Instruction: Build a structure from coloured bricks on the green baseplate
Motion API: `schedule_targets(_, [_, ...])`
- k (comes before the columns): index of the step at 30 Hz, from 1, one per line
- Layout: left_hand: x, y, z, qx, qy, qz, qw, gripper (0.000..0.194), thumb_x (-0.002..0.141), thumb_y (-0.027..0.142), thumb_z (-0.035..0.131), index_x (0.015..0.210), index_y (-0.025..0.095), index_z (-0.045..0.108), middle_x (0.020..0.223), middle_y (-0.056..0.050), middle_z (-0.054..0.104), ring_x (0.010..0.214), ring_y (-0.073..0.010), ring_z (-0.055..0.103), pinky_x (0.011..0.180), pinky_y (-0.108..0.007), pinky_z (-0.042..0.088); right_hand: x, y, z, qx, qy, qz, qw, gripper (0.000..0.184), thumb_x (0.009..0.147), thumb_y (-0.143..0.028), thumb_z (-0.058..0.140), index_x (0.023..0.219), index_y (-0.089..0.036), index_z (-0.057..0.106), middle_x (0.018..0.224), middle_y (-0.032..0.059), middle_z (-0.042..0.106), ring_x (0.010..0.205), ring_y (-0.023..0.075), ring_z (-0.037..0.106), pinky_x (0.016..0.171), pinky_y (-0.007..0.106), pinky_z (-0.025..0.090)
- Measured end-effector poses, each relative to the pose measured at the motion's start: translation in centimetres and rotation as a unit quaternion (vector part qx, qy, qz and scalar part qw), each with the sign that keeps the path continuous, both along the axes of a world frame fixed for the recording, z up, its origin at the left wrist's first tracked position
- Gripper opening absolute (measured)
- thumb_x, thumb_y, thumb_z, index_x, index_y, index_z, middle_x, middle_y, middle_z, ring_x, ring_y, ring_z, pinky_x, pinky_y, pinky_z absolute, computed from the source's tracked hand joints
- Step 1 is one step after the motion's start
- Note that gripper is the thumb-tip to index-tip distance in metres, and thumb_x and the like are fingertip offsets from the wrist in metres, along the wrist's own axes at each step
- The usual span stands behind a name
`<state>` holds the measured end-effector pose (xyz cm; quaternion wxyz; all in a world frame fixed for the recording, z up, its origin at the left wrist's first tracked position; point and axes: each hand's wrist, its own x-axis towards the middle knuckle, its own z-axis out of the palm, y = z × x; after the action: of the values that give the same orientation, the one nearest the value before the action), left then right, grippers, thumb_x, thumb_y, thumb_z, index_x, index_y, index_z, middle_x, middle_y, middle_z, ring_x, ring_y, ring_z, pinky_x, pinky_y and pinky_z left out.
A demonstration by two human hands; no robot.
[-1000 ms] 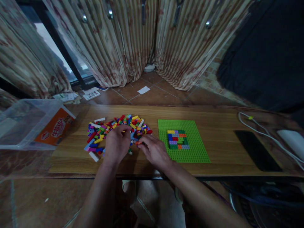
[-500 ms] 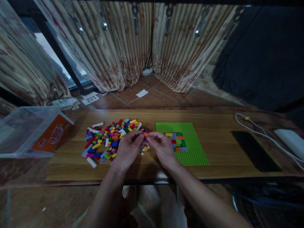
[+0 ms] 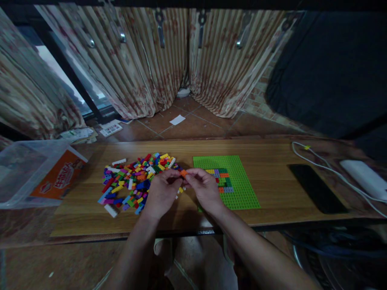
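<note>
A small orange toy brick (image 3: 183,173) is pinched between the fingertips of my two hands, above the wooden table. My left hand (image 3: 163,192), fingers closed, comes at it from the left, beside the pile of loose toy bricks (image 3: 140,185). From the other side my right hand (image 3: 206,191) has its thumb and forefinger on the brick. The right hand covers part of a green studded baseplate (image 3: 243,193) and of the block of coloured bricks (image 3: 224,181) fixed on it. Anything smaller under the fingertips is hidden.
On the left stands a clear plastic bin (image 3: 18,169) with an orange label. A black phone (image 3: 317,188) lies at the right, near a white device (image 3: 364,177) and its cable. The wooden table (image 3: 99,225) ends in front of my legs.
The view has shifted a little, so the table's contents sit further left in it. Both hands stay together at the orange brick, which shows slightly more clearly between the fingers.
</note>
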<state>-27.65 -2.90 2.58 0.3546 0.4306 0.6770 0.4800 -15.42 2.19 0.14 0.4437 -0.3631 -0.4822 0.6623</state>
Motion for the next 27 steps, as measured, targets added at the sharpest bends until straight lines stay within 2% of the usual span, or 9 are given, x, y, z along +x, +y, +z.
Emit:
schedule_targets(5, [-0.1,0.0,-0.1,-0.039,0.189,-0.003,0.981,0.020,0.075,0.014,0.053,0.084,0.017,0.071,0.083,-0.005,0.074,0.078,-0.0203,0.068,0.078,-0.031,0.051,3.8,3.0,1.1,0.013,-0.044,-0.031,0.998,0.025,0.074,-0.043,0.071,0.086,-0.020,0.072,0.069,-0.0010,0.070,0.055,0.0104,0.060,0.053,0.023,0.049])
schedule_targets(7, [0.0,-0.1,0.1,-0.053,0.228,-0.016,0.972,0.022,0.076,0.012,0.051,0.083,0.017,0.071,0.084,-0.005,0.074,0.078,-0.0206,0.069,0.078,-0.031,0.051,5.9,4.4,1.5,0.007,-0.040,-0.054,0.998,0.025,0.072,-0.040,0.073,0.087,-0.020,0.073,0.065,-0.0023,0.069,0.052,0.0086,0.058,0.049,0.021,0.046])
schedule_targets(11, [0.4,0.1,0.2,-0.059,0.293,-0.029,0.954,0.025,0.078,0.010,0.050,0.084,0.018,0.072,0.089,-0.007,0.075,0.082,-0.0215,0.069,0.080,-0.032,0.051,9.7,6.2,2.0,-0.044,-0.019,-0.026,0.999,0.022,0.067,-0.034,0.079,0.084,-0.020,0.075,0.069,-0.0007,0.072,0.054,0.0077,0.061,0.052,0.020,0.051])
schedule_targets(15, [0.7,0.3,0.1,-0.061,0.318,-0.038,0.945,0.026,0.079,0.011,0.049,0.088,0.018,0.073,0.091,-0.007,0.075,0.083,-0.0218,0.069,0.080,-0.032,0.051,11.8,6.5,2.3,-0.105,-0.005,-0.006,0.994,0.019,0.066,-0.027,0.080,0.083,-0.020,0.076,0.071,0.0006,0.073,0.059,0.0100,0.066,0.057,0.021,0.057])
schedule_targets(20, [1.6,0.6,0.1,-0.029,0.318,-0.032,0.947,0.021,0.084,0.017,0.051,0.088,0.018,0.072,0.092,-0.007,0.073,0.083,-0.0210,0.068,0.078,-0.030,0.049,12.9,6.4,2.7,-0.138,-0.008,0.015,0.990,0.023,0.061,-0.025,0.083,0.083,-0.020,0.076,0.075,0.0019,0.075,0.067,0.0110,0.069,0.061,0.019,0.058])
schedule_targets(24, [3.0,1.2,-0.1,0.008,0.295,-0.062,0.954,0.019,0.087,0.017,0.051,0.086,0.017,0.070,0.083,-0.005,0.070,0.074,-0.0170,0.065,0.070,-0.026,0.048,13.5,6.5,2.3,-0.114,-0.038,0.038,0.992,0.033,0.052,-0.019,0.087,0.083,-0.022,0.076,0.082,-0.0017,0.075,0.071,0.0100,0.067,0.070,0.022,0.056])
schedule_targets(27, [4.3,1.4,-0.1,0.029,0.281,-0.097,0.954,0.019,0.087,0.014,0.051,0.090,0.016,0.070,0.085,-0.005,0.069,0.074,-0.0160,0.063,0.070,-0.026,0.047,13.9,6.5,1.3,-0.065,-0.109,0.053,0.990,0.031,0.054,-0.022,0.086,0.083,-0.021,0.074,0.078,-0.0023,0.073,0.064,0.0100,0.063,0.067,0.026,0.053])
